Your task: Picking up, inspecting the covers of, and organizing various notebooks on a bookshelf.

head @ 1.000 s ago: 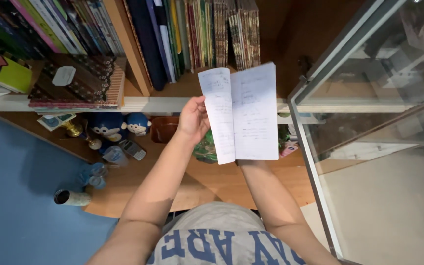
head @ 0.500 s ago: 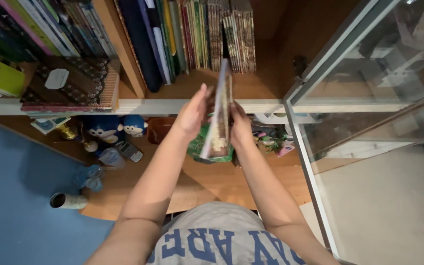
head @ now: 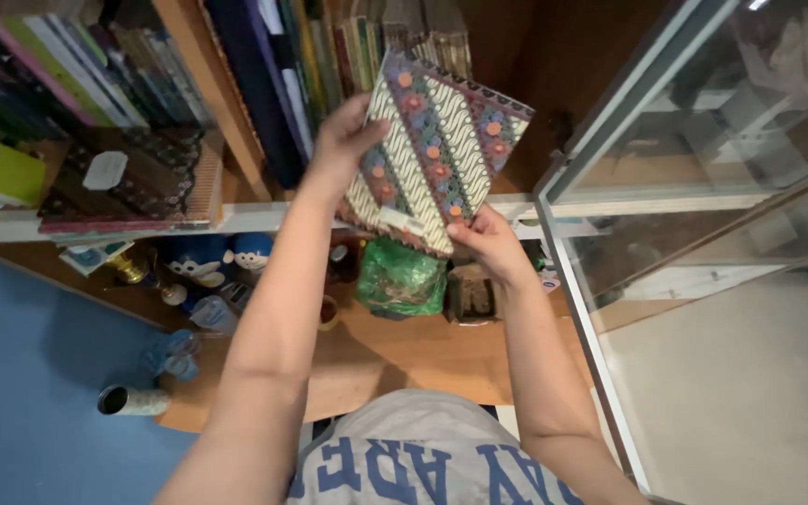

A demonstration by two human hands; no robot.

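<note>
Nearest, my grey shirt (head: 413, 463) with blue letters, and my two forearms going up from it. One notebook (head: 434, 150), shut, patterned cover facing me: cream and dark wavy stripes with rows of orange and pink flowers. I hold it up in front of the shelf edge (head: 264, 215), above the desk (head: 376, 360). It's tilted, long axis running lower-left to upper-right, near edge down by my right hand.

My right hand (head: 486, 241) pinches the notebook's lower right corner, thumb on the cover, other fingers behind it and hidden. My left hand (head: 343, 140) grips the left edge, thumb on the cover, fingers curled behind.

Below on the desk: one green crinkly bag (head: 402, 279), one small brown box (head: 471, 295) just beside it on its right, two blue plush toys (head: 226, 257), one calculator (head: 234, 297), one brass trinket (head: 133, 269). One tube (head: 135, 400) lies at the desk's left edge over the blue floor (head: 30, 374).

On the shelf: one dark patterned box (head: 137, 178) lying flat with a white label, and a row of upright books (head: 282, 56), too many and too packed to count. One glass door (head: 703, 168) stands open on the right.
</note>
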